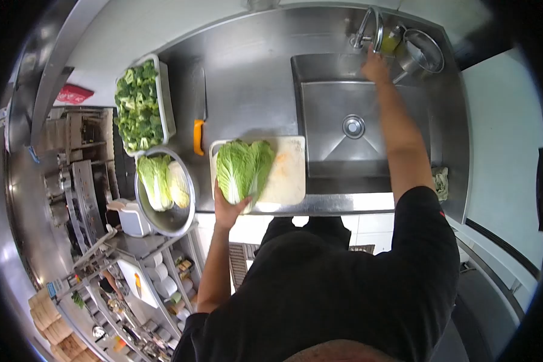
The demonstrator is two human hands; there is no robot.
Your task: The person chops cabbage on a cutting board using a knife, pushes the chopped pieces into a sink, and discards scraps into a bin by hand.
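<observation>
Napa cabbage (244, 171) lay uncut on the cutting board (286, 175) beside the dry sink (353, 130), the left hand (226, 211) gripping its base, the right hand (375, 66) closed on the faucet (365, 30), washing apparently not begun.

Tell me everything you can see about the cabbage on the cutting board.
The cabbage is a leafy napa type, pale green with lighter ribs, and looks cut lengthwise, with two sections side by side. It lies flat on the left part of a white cutting board, which sits on the steel counter beside the sink. The left hand grips its near end. The right hand is away at the faucet.
</observation>
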